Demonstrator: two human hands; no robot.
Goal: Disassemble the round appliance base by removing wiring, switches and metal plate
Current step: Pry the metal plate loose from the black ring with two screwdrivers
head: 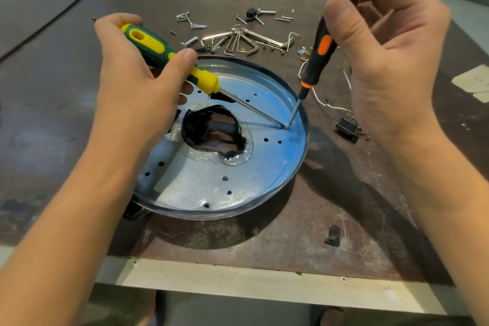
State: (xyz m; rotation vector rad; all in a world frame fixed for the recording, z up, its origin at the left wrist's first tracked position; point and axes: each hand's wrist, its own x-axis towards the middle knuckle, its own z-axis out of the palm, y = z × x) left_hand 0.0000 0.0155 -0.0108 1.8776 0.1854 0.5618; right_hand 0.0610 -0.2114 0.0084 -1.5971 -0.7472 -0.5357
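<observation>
The round appliance base [264, 188] lies on the table, its shiny metal plate [190, 188] facing up with several small holes and a ragged black opening [211, 132] in the middle. My left hand [137, 82] grips a green and yellow screwdriver [169, 58]. Its shaft slants down to the plate's right side. My right hand [383, 55] pinches a black and orange screwdriver [316, 53] near its top and holds it almost upright. Both tips meet at one spot [287, 126] near the plate's right rim.
Beyond the base lie loose screws [190, 20], hex keys [238, 41] and small metal clips. White wires [328, 103] and a black switch [348, 128] lie to its right, a small black part [333, 235] at the front right. The table's light front edge [264, 283] runs close to me.
</observation>
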